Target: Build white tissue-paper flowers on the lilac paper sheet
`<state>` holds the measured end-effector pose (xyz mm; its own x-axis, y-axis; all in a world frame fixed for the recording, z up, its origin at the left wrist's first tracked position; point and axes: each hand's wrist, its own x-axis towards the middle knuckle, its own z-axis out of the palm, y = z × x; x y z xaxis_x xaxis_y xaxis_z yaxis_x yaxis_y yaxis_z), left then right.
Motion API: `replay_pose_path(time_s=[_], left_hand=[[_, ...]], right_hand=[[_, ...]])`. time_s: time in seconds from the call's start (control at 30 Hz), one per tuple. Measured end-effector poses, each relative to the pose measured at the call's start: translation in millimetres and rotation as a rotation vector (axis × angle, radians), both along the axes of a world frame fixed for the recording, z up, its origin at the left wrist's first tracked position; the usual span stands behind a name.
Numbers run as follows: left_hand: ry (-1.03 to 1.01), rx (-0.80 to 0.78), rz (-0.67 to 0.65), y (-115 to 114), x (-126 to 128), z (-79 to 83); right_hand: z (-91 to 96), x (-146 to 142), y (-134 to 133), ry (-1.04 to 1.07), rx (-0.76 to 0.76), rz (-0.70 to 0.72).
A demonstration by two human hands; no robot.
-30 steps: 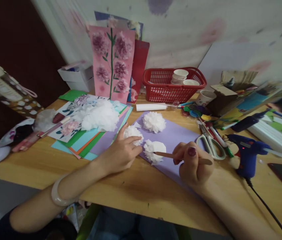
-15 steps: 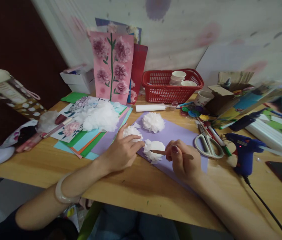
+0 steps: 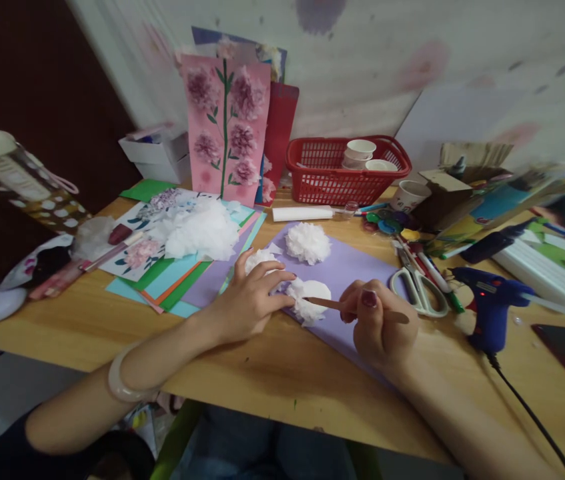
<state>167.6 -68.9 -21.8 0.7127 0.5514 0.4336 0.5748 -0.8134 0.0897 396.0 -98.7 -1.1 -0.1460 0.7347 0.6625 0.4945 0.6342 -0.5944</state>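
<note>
Grip, right hand point(image 3: 379, 327): fingers and thumb closed around a wooden stick point(image 3: 325, 303), held almost flat, its tip resting on the nearest tissue flower point(image 3: 312, 293).
Grip, left hand point(image 3: 249, 303): unclenched, fingers spread and laid flat, fingertips point(image 3: 287, 275) touching the left edge of that same flower; nothing is clasped.

Items:
- Nearest tissue flower: white, lying on the purple sheet point(image 3: 357, 267) between the two hands.
- Second white flower point(image 3: 308, 241): farther back on the sheet, apart from the first.
- Third white flower point(image 3: 258, 257): at the sheet's left edge, partly hidden behind the left fingers.
- Scissors point(image 3: 419, 288): at the sheet's right edge, near the right hand.
- Blue glue gun point(image 3: 492, 303): standing right of the scissors, cord trailing toward the table point(image 3: 272, 373) edge.
- Coloured paper stack point(image 3: 177, 280): left of the sheet, with loose white tissue point(image 3: 202, 230) heaped on top.
- Red basket point(image 3: 322, 183): at the back, holding paper cups point(image 3: 361, 148).
- Pink flower card point(image 3: 225, 127): upright against the wall.
</note>
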Motion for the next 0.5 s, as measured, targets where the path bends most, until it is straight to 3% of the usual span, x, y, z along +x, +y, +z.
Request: replay_pose_path(time_s=[0.2,0.5], left_hand=[[-0.064,0.029,-0.008,0.4,-1.5,3.0],[0.0,-0.037,0.005,1.2,-4.7,1.9]], right_hand=[[-5.1,-2.8,5.4,-0.145,0.007,0.042],[-2.9,-3.6,4.5,-0.379,0.163,0.049]])
